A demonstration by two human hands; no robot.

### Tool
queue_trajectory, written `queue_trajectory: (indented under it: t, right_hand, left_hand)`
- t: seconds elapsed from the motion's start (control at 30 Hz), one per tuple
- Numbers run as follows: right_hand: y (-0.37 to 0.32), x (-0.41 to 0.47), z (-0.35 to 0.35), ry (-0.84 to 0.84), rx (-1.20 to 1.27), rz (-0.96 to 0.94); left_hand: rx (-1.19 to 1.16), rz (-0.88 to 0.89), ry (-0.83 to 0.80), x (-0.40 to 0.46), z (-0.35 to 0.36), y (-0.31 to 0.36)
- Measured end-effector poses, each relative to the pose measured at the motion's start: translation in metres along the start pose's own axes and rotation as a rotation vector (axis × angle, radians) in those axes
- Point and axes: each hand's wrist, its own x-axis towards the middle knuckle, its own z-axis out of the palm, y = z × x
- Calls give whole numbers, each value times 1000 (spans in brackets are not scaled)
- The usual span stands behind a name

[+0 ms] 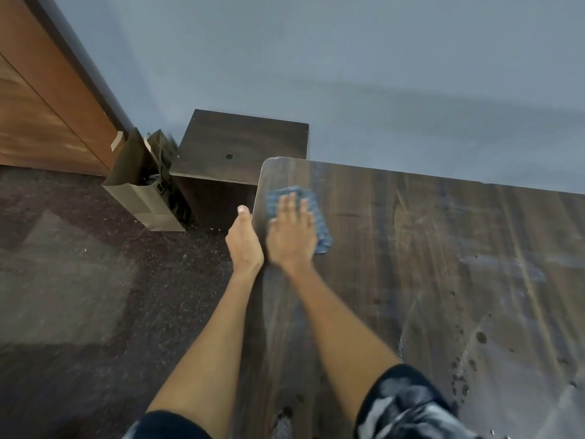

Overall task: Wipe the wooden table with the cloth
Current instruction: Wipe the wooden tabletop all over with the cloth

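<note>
A single wide-angle head camera looks steeply down and forward along both forearms from close above the table (443, 264), whose far left corner sits mid-frame, with the floor (79, 280) at left and the wall (348, 74) across the top.

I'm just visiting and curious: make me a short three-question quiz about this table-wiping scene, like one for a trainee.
1. True or false: the right hand lies flat on the blue cloth.
2. Where is the left hand? A) on the brown paper bag B) at the left edge of the wooden table C) on the dark cabinet
3. Fill in: the cloth sits near the table's far ____ corner.

Key:
1. True; the fingers are spread over it.
2. B; the thumb points along the edge.
3. Left. Dark spots and pale streaks show on the near right part.
</note>
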Motion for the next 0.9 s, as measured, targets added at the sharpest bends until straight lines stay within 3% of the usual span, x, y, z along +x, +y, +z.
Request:
queue_trajectory:
  t: [0.1,0.2,0.47,0.57,0.7,0.9]
  right_hand:
    - [-30,-21,9,-92,-62,-195]
    - [-3,-15,-5,-109,-73,-247]
    - [202,-3,-73,13,-43,355]
    - [239,-13,-84,9,-1,483]
    - [195,-6,-71,42,47,523]
    - [13,-46,-3,-42,-6,-23]
  left_hand:
    - [-111,-57,2,-2,-15,-7]
    - [-112,-77,-4,-13,-16,-9]
    - [117,36,-12,-43,-12,-1]
    - [133,55,-13,-45,-16,-1]
    - [149,54,-1,-50,-18,0]
    - [30,-21,-30,-50,-25,-5]
